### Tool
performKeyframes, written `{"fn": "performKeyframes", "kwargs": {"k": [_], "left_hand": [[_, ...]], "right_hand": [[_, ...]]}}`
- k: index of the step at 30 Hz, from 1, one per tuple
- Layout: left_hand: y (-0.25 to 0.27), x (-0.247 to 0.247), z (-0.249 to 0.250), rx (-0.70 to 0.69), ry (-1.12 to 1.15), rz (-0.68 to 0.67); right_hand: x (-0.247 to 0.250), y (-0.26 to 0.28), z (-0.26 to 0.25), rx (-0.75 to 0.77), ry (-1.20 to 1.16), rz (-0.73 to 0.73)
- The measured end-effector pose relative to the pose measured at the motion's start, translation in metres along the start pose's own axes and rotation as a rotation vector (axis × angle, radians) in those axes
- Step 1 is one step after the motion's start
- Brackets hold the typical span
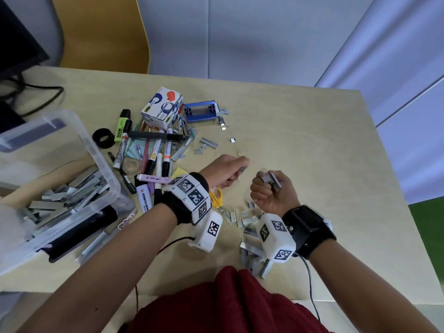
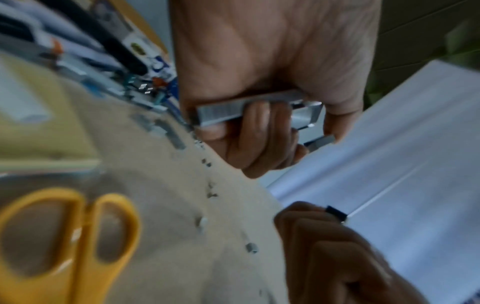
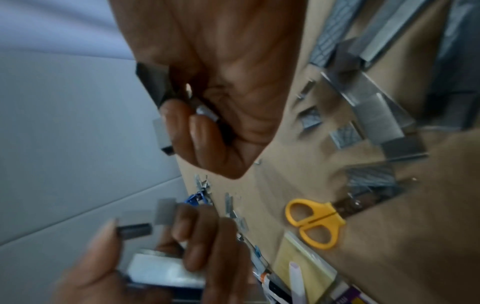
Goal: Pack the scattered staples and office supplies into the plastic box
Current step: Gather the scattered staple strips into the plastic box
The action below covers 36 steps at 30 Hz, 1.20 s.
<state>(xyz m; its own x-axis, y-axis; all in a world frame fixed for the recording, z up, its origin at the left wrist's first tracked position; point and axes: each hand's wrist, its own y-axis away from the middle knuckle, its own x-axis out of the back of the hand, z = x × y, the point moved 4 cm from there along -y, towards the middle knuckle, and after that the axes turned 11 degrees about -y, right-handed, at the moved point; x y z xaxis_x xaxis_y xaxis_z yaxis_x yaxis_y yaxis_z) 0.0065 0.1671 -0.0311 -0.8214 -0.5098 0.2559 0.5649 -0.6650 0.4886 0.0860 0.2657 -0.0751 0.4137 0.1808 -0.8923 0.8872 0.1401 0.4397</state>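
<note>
We see our left hand (image 1: 225, 170) curled round staple strips (image 2: 249, 107), their ends hidden in the fist; our right hand (image 1: 269, 191) grips more staples (image 1: 271, 180). The plastic box (image 1: 101, 164), cut off at nine o'clock, holds staples on the table (image 1: 300, 131).

One plastic box (image 1: 105, 179) — one scissors (image 1: 217, 197) — one tape dispenser carton (image 1: 162, 108) — two hands.
</note>
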Motion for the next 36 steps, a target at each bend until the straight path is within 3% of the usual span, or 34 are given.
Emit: {"fn": "performKeyframes", "kwargs": {"k": [3, 12, 18, 23, 29, 33, 36], "left_hand": [[0.003, -0.006, 0.012, -0.049, -0.125, -0.003], [0.004, -0.019, 0.024, -0.103, -0.628, -0.015], [0.009, -0.015, 0.025, -0.09, -0.64, 0.047], [0.029, 0.012, 0.029, -0.096, -0.533, 0.183], [0.085, 0.085, 0.041, -0.052, -0.543, 0.362], [0.131, 0.141, 0.033, 0.091, -0.694, 0.471], [0.155, 0.174, 0.01, 0.24, -0.763, 0.423]], "right_hand": [[0.002, -0.001, 0.008, 0.009, 0.006, 0.034], [0.004, 0.004, 0.011, 0.065, 0.044, 0.321], [0.004, 0.007, 0.012, 0.057, 0.14, 0.391], [-0.012, 0.004, 0.016, 0.003, 0.358, 0.341], [-0.06, -0.007, 0.033, -0.015, 0.454, 0.23], [-0.092, -0.016, 0.058, -0.013, 0.539, 0.187], [-0.111, -0.021, 0.08, -0.015, 0.548, 0.161]]}}
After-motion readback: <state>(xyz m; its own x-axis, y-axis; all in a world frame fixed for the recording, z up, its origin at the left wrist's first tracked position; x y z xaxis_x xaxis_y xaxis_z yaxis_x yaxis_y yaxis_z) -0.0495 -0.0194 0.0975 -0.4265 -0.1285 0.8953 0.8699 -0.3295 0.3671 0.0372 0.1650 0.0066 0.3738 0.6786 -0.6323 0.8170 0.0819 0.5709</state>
